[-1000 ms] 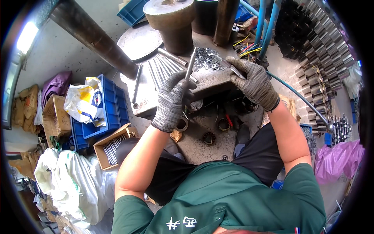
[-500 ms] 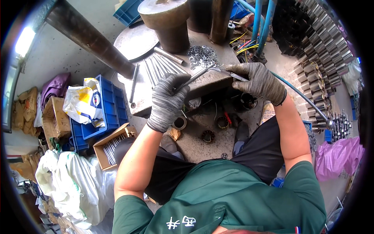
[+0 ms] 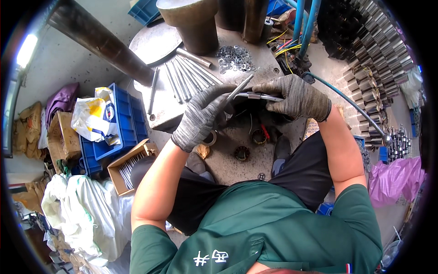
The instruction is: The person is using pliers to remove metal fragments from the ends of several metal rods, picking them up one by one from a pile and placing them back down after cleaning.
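Note:
Both hands wear grey knit gloves and meet above the near edge of the metal bench. My left hand is closed around a slim metal rod, whose free end points up and to the right. Closed too, my right hand grips a slim silver plier-like tool, and the tool's left end reaches the rod beside my left fingers. Fingers hide where the two meet. A pile of small metal rings lies just beyond my hands, with several loose metal rods fanned out to its left.
A thick steel column slants across the far left. Heavy flanged cylinders stand on the bench. Blue crates and a carton of rods sit left. Stacked metal sleeves and a blue hose are right.
My right hand has come slightly left and down, bringing the tool against the rod nearer my left fingers. The rod's free end now tilts up more steeply. The view has shifted a little.

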Action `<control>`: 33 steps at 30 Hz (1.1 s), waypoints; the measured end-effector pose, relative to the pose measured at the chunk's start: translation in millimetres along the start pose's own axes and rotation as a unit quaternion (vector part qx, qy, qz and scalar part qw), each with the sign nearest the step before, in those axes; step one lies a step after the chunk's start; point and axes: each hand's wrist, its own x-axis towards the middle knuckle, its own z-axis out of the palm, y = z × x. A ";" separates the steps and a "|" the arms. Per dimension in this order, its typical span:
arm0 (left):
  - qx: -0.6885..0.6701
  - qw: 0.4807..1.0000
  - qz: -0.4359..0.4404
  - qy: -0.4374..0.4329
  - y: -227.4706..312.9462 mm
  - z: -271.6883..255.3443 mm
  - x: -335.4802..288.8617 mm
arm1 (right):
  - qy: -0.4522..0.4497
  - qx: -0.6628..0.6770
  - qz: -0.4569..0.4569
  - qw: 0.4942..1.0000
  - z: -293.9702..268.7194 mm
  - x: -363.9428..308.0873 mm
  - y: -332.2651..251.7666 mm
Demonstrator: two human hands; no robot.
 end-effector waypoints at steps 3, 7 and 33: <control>0.002 1.000 -0.009 -0.012 -4.1 0.8 0.1 | 0.025 -0.035 -0.102 0.994 4.4 4.6 3.0; -0.020 0.999 -0.022 -0.017 -5.4 1.1 1.8 | 0.040 -0.046 -0.141 0.988 5.3 3.3 8.7; -0.188 0.976 -0.051 -0.093 -9.6 -1.0 8.9 | 0.031 -0.013 -0.144 0.989 7.2 0.5 21.2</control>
